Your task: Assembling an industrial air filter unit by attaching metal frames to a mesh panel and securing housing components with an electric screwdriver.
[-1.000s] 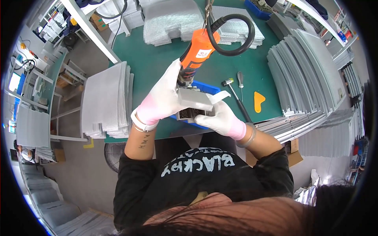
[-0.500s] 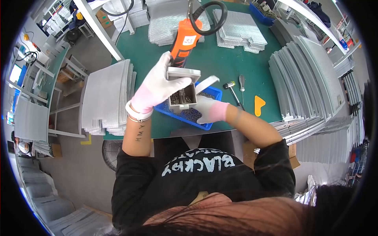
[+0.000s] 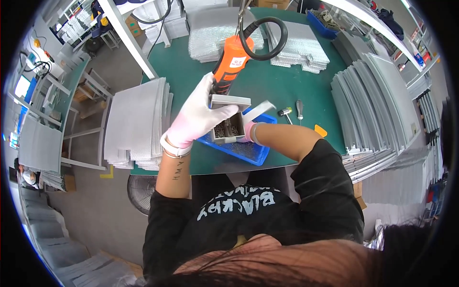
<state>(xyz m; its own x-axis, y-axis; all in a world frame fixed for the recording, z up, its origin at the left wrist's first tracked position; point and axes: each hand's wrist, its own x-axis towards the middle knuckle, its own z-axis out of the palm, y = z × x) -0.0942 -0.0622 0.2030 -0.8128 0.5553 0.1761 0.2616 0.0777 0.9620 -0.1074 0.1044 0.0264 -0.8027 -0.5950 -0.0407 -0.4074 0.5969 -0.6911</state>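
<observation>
My left hand (image 3: 198, 115), in a white glove with a pink cuff, is closed around a small grey box (image 3: 230, 139) with its lid raised. Small metal screws lie inside the box, and a pale flap (image 3: 260, 110) sticks out at its right. Directly behind the box is an orange electric screwdriver (image 3: 231, 60), hanging from above; whether the two are joined cannot be seen. Below stands a blue tray (image 3: 265, 154) of loose screws. My right hand (image 3: 248, 132) is at the tray, behind the box's right side; only its pink cuff shows and its fingers are hidden.
On the green table (image 3: 191, 86) lie a hammer (image 3: 285, 112), a screwdriver (image 3: 300, 109) and a yellow scraper (image 3: 320, 130). Stacked grey panels stand left (image 3: 136, 119) and right (image 3: 377, 105). Bubble-wrap sheets (image 3: 220, 36) and a blue bin (image 3: 322, 25) are farther back.
My right hand has gone from the tray's right part to behind the grey box, its forearm reaching farther in. My left hand keeps hold of the box. The whole view has shifted slightly.
</observation>
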